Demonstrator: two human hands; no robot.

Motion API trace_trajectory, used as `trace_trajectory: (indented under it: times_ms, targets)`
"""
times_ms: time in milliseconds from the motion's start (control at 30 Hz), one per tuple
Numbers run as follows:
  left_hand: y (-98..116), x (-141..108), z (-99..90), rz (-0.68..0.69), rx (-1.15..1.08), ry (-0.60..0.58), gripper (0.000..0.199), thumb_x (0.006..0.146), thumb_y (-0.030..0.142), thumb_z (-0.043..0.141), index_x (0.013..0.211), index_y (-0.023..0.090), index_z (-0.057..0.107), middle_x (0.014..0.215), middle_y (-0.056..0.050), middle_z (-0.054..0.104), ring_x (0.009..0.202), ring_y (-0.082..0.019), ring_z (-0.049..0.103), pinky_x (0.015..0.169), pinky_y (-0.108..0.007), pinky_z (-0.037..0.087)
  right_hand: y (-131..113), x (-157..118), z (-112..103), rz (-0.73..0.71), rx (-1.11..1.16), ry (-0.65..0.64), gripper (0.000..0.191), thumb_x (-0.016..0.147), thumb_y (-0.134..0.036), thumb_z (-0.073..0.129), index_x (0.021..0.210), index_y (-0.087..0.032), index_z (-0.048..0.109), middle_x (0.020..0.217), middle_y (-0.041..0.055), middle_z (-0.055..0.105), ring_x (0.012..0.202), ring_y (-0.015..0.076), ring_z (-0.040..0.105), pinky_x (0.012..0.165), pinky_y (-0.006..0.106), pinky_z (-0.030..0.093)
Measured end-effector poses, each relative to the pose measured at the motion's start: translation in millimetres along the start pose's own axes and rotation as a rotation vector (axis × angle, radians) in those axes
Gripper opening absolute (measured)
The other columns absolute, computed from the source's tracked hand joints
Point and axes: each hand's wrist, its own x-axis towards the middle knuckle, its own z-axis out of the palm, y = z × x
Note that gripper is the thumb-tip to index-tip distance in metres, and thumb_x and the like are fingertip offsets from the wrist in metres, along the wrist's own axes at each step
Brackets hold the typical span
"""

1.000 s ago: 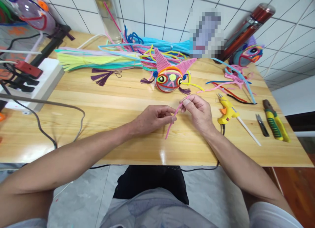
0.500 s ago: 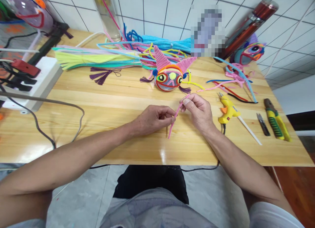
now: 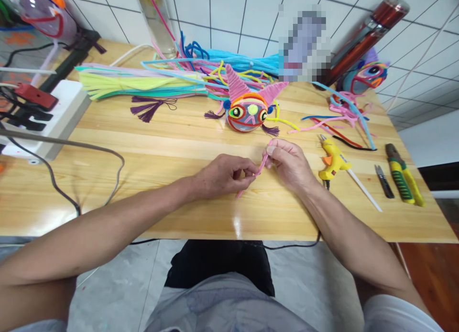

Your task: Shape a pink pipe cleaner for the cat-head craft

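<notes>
Head view. We see a thin, fuzzy pink craft stem (image 3: pixel 264 161) held over a glossy, pale wooden tabletop (image 3: pixel 172 150). The left hand (image 3: pixel 227 175) pinches it partway along between thumb and fingertips; the right hand (image 3: pixel 289 161) pinches it near its upper end. Compared with half a second ago, when the stem ran nearly straight, we note a distinct bend at the left fingertips, and the free lower end now slants leftward beneath that hand. We judge that the piece is being shaped by small bends; it is attached to nothing we can see. Behind the hands, apart from them, stands a round, grey, glossy animal face with pointed pink ears (image 3: pixel 247 114). To the right lie a yellow plastic glue gun (image 3: pixel 334 158) with a white stick, small dark metal snips (image 3: pixel 384 183) and pliers with green-and-yellow handles (image 3: pixel 402 176).
</notes>
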Motion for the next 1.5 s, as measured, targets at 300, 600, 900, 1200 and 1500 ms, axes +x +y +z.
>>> trace_trajectory:
  times_ms: [300, 600, 900, 1200, 1500]
  targets:
    - [8.1, 0.3, -4.7, -0.146, -0.171, -0.053, 0.030, 0.092, 0.035, 0.070, 0.115, 0.016, 0.074, 0.079, 0.001, 0.071, 0.057, -0.007, 0.048, 0.055, -0.021, 0.038, 4.9, -2.5, -0.4, -0.072, -0.104, -0.015, 0.034, 0.084, -0.048, 0.084, 0.069, -0.022, 0.067, 0.064, -0.0025, 0.065, 0.057, 0.0123, 0.053, 0.061, 0.028, 0.045]
    - [6.9, 0.8, -0.4, -0.156, -0.158, -0.027, 0.025, 0.093, 0.031, 0.068, 0.109, 0.016, 0.078, 0.071, 0.003, 0.067, 0.059, -0.009, 0.051, 0.059, -0.022, 0.042, 1.2, -6.4, 4.4, -0.116, -0.193, -0.039, 0.034, 0.088, -0.050, 0.080, 0.072, -0.022, 0.068, 0.064, -0.0027, 0.067, 0.059, 0.0129, 0.054, 0.064, 0.029, 0.045]
    - [6.7, 1.5, -0.9, -0.081, -0.114, -0.011, 0.017, 0.093, 0.027, 0.065, 0.103, 0.017, 0.075, 0.065, 0.005, 0.063, 0.055, -0.007, 0.046, 0.057, -0.021, 0.040, 4.7, -1.9, 1.6, -0.038, -0.047, -0.046, 0.032, 0.083, -0.046, 0.084, 0.069, -0.022, 0.067, 0.060, -0.0035, 0.062, 0.055, 0.0113, 0.051, 0.059, 0.026, 0.042]
    - [5.3, 0.6, 0.5, -0.069, -0.077, -0.003, 0.014, 0.091, 0.031, 0.068, 0.094, 0.018, 0.073, 0.066, 0.004, 0.064, 0.053, -0.006, 0.046, 0.053, -0.019, 0.037, -1.2, 0.2, 3.5, 0.042, 0.051, 0.020, 0.029, 0.072, -0.042, 0.086, 0.068, -0.022, 0.066, 0.058, -0.0039, 0.059, 0.051, 0.0107, 0.047, 0.052, 0.025, 0.039]
    - [6.5, -1.0, -1.2, -0.038, -0.043, -0.030, 0.010, 0.092, 0.028, 0.074, 0.090, 0.018, 0.071, 0.070, 0.003, 0.072, 0.055, -0.006, 0.055, 0.056, -0.018, 0.041, -5.7, 0.4, 2.2, 0.066, 0.075, 0.039, 0.025, 0.069, -0.038, 0.085, 0.066, -0.022, 0.067, 0.058, -0.0029, 0.059, 0.050, 0.0099, 0.047, 0.051, 0.025, 0.038]
